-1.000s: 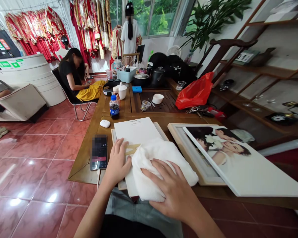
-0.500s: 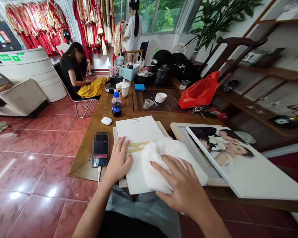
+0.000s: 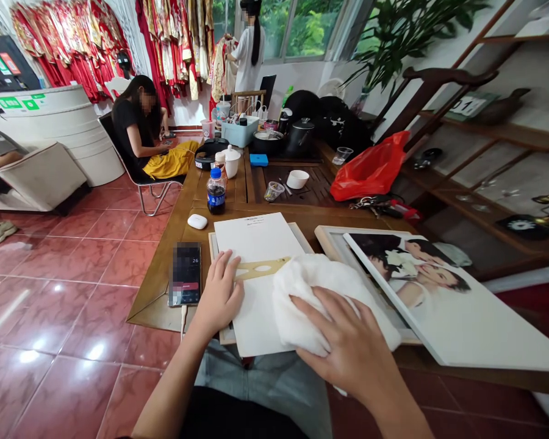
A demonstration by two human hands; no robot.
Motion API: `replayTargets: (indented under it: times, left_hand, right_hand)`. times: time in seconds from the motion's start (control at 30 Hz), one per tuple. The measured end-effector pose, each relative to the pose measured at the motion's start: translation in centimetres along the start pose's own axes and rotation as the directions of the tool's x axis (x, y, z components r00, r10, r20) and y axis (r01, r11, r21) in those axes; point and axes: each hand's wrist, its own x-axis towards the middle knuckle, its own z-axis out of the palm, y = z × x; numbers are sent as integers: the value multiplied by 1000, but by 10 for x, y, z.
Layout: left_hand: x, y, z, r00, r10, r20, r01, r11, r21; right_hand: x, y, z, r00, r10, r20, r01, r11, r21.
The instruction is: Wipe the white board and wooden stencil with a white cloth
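Observation:
A white sheet [image 3: 256, 244] lies on a light frame [image 3: 302, 235] at the near edge of the wooden table [image 3: 165, 268]. My left hand [image 3: 217, 296] rests flat on the sheet's left edge, fingers spread, touching a thin tan ruler-like strip [image 3: 260, 268]. My right hand [image 3: 348, 344] presses a bunched white cloth [image 3: 311, 286] onto the sheet's right side, fingers spread over it. A phone [image 3: 185, 274] lies just left of my left hand.
A large wedding photo print [image 3: 443, 299] leans over another frame [image 3: 333, 241] at right. Farther back stand a dark drink bottle [image 3: 216, 192], white earbud case [image 3: 197, 221], red plastic bag [image 3: 370, 171], cups and kettles. A person [image 3: 139, 131] sits at the left; another [image 3: 249, 46] stands by the window.
My right hand has slid the white cloth to the right across the sheet, uncovering more of the tan strip. My left hand has stayed in place.

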Motion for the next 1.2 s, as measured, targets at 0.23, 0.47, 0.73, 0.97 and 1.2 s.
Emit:
replayTargets:
  times: [0.23, 0.47, 0.73, 0.97, 1.2]
  left_hand:
    - [0, 0, -1, 1000, -7, 2, 7, 1000, -8]
    - [0, -1, -2, 1000, 2, 13, -2, 1000, -23]
    - [0, 1, -2, 1000, -8, 12, 8, 1000, -3]
    - [0, 0, 0, 1000, -10, 4, 10, 1000, -7]
    - [0, -2, -1, 1000, 1, 10, -1, 1000, -5]
  right_hand:
    - [7, -18, -3, 1000, -22, -9, 22, 998, 66]
    - [21, -56, -7, 997, -63, -36, 69, 972, 223]
    - [-2, -2, 0, 999, 31, -29, -31, 1000, 4]
    - [8, -17, -3, 999, 11, -34, -11, 1000, 22]
    - [23, -52, -5, 999, -4, -37, 11, 981, 192]
